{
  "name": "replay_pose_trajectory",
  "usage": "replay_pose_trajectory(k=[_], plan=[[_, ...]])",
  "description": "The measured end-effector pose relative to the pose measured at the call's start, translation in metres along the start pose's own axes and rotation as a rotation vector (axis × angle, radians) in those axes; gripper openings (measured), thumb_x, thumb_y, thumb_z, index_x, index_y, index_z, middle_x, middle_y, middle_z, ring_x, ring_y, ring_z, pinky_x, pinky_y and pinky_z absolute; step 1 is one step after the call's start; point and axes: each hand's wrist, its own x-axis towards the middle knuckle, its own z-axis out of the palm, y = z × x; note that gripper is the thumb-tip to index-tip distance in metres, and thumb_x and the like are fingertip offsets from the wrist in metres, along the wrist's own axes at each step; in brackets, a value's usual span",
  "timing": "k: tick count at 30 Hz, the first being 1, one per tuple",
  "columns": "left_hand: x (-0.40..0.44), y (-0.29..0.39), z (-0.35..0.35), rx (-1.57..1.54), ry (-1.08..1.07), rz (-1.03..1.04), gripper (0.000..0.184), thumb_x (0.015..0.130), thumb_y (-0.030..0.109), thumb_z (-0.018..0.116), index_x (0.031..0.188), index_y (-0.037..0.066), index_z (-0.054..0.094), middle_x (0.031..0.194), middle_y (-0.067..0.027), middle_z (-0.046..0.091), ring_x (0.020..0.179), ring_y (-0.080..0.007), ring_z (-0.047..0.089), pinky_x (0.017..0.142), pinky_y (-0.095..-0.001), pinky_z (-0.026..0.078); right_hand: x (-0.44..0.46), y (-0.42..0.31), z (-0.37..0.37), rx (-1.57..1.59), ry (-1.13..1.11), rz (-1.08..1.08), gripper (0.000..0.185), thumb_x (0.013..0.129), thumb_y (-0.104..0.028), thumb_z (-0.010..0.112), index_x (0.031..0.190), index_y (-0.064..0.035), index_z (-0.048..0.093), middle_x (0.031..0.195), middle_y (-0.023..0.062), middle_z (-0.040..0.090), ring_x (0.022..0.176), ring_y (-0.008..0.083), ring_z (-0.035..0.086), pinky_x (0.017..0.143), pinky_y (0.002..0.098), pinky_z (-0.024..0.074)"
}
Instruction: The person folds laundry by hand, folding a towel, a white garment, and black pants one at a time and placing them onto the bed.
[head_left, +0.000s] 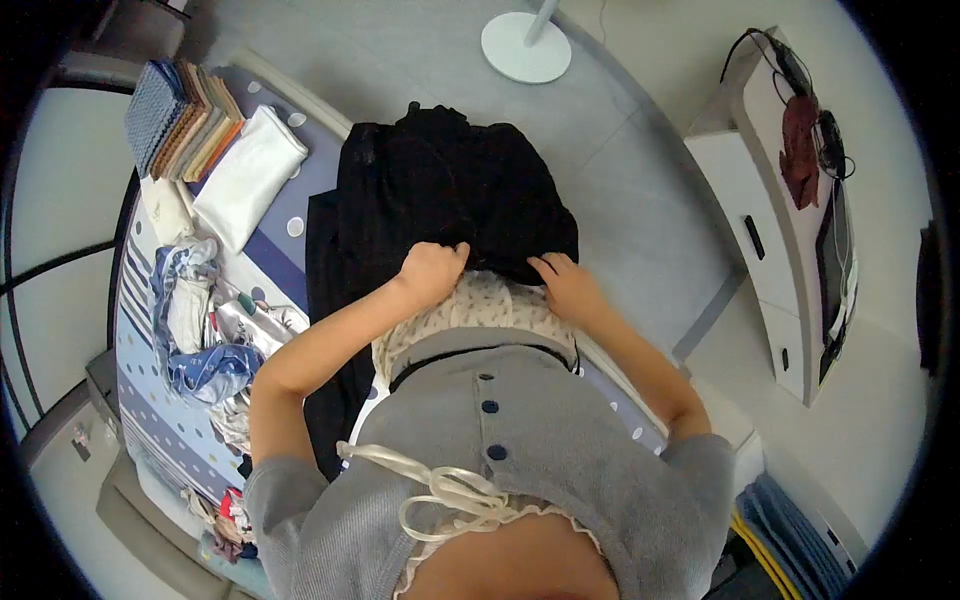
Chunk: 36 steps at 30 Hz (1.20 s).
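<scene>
A black garment (pixel 460 190) hangs or lies bunched in front of my body; its exact kind I cannot make out. My left hand (pixel 434 272) is closed on its near edge, fingers curled under. The near edge is also pinched by my right hand (pixel 566 284), a short way to the right. Between the two hands shows cream patterned cloth (pixel 490 300) at my waist. More dark cloth (pixel 335 400) extends down beside my left forearm.
On the left, a bed (pixel 150 400) bears a folded white cloth (pixel 250 180), a stack of folded fabrics (pixel 185 120) and rumpled clothes (pixel 205 350). A white stand base (pixel 526 47) is on the floor ahead. A white drawer cabinet (pixel 750 240) stands right, with cables on top.
</scene>
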Motion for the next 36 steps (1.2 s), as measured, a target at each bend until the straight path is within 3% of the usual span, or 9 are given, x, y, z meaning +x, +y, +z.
replay_pose_trajectory(k=[7, 11, 15, 18, 21, 26, 28, 32, 36], plan=[[-0.001, 0.005, -0.005, 0.09, 0.162, 0.095, 0.024, 0.065, 0.013, 0.063, 0.085, 0.002, 0.058, 0.077, -0.0087, 0.058, 0.085, -0.0225, 0.055, 0.058, -0.0316, 0.05, -0.013, 0.025, -0.005, 0.07, 0.276, 0.086, 0.03, 0.07, -0.007, 0.058, 0.1, -0.0093, 0.055, 0.099, 0.0077, 0.056, 0.084, 0.0261, 0.056, 0.07, 0.0356, 0.0468], [-0.009, 0.028, -0.019, -0.011, 0.214, -0.087, 0.016, 0.063, 0.003, 0.057, 0.079, 0.001, 0.059, 0.082, -0.0101, 0.059, 0.084, -0.024, 0.056, 0.069, -0.03, 0.05, 0.011, 0.035, -0.056, 0.097, 0.373, 0.151, 0.023, 0.072, -0.007, 0.059, 0.094, -0.0108, 0.058, 0.094, 0.007, 0.059, 0.075, 0.0255, 0.058, 0.065, 0.0338, 0.0473], [-0.029, 0.024, -0.043, -0.187, 0.676, -0.167, 0.009, 0.062, 0.002, 0.055, 0.071, 0.0, 0.057, 0.081, -0.0137, 0.058, 0.09, -0.0289, 0.054, 0.073, -0.0329, 0.048, 0.052, 0.038, -0.107, 0.374, 0.469, 0.107, 0.021, 0.071, -0.007, 0.062, 0.092, -0.0088, 0.06, 0.094, 0.0073, 0.06, 0.073, 0.0217, 0.059, 0.065, 0.029, 0.0471], [-0.048, 0.019, -0.051, -0.298, 0.802, -0.187, 0.007, 0.062, 0.004, 0.056, 0.067, 0.0, 0.055, 0.082, -0.0146, 0.057, 0.091, -0.0297, 0.052, 0.074, -0.0344, 0.047, 0.091, 0.022, -0.145, 0.608, 0.453, 0.034, 0.022, 0.071, -0.006, 0.063, 0.093, -0.007, 0.06, 0.093, 0.0068, 0.061, 0.073, 0.0168, 0.058, 0.066, 0.0271, 0.0466], [-0.06, 0.026, -0.045, -0.383, 0.781, -0.122, 0.01, 0.064, 0.008, 0.058, 0.067, -0.001, 0.054, 0.076, -0.0149, 0.054, 0.088, -0.0307, 0.051, 0.071, -0.0365, 0.046, 0.142, 0.013, -0.152, 0.712, 0.186, -0.033, 0.023, 0.072, -0.006, 0.062, 0.095, -0.0056, 0.06, 0.092, 0.0063, 0.06, 0.076, 0.014, 0.057, 0.068, 0.0254, 0.046], [-0.065, 0.036, -0.027, -0.348, 0.809, 0.074, 0.022, 0.064, 0.017, 0.066, 0.057, 0.003, 0.052, 0.064, -0.0105, 0.049, 0.071, -0.0256, 0.05, 0.06, -0.0318, 0.046, 0.214, -0.073, -0.153, 0.521, -0.3, -0.559, 0.021, 0.073, -0.011, 0.062, 0.092, -0.0037, 0.059, 0.093, 0.0074, 0.058, 0.08, 0.0186, 0.055, 0.07, 0.0294, 0.0454], [-0.065, 0.039, -0.027, -0.295, 0.916, 0.182, 0.024, 0.063, 0.018, 0.067, 0.053, 0.004, 0.05, 0.059, -0.0067, 0.046, 0.063, -0.0215, 0.048, 0.054, -0.0292, 0.044, 0.25, -0.1, -0.116, 0.425, -0.4, -0.947, 0.02, 0.069, -0.013, 0.064, 0.086, -0.0047, 0.059, 0.094, 0.006, 0.056, 0.089, 0.0181, 0.05, 0.076, 0.0285, 0.0413], [-0.069, 0.034, -0.013, -0.276, 0.909, 0.298, 0.021, 0.063, 0.016, 0.065, 0.054, 0.007, 0.048, 0.06, -0.0033, 0.046, 0.063, -0.0183, 0.048, 0.053, -0.0277, 0.044, 0.276, -0.158, -0.05, 0.444, -1.214, -0.893, 0.02, 0.067, -0.012, 0.068, 0.074, -0.0023, 0.053, 0.126, 0.009, 0.044, 0.108, 0.0224, 0.044, 0.091, 0.0352, 0.0339], [-0.082, 0.029, 0.005, -0.266, 0.848, 0.356, 0.015, 0.062, 0.016, 0.059, 0.059, 0.008, 0.046, 0.066, -0.0032, 0.044, 0.066, -0.0177, 0.047, 0.054, -0.027, 0.044, 0.274, -0.184, 0.004, 0.479, -1.538, -0.784, 0.02, 0.068, -0.013, 0.068, 0.067, -0.0031, 0.051, 0.123, 0.0123, 0.047, 0.112, 0.0214, 0.042, 0.095, 0.034, 0.0298]])
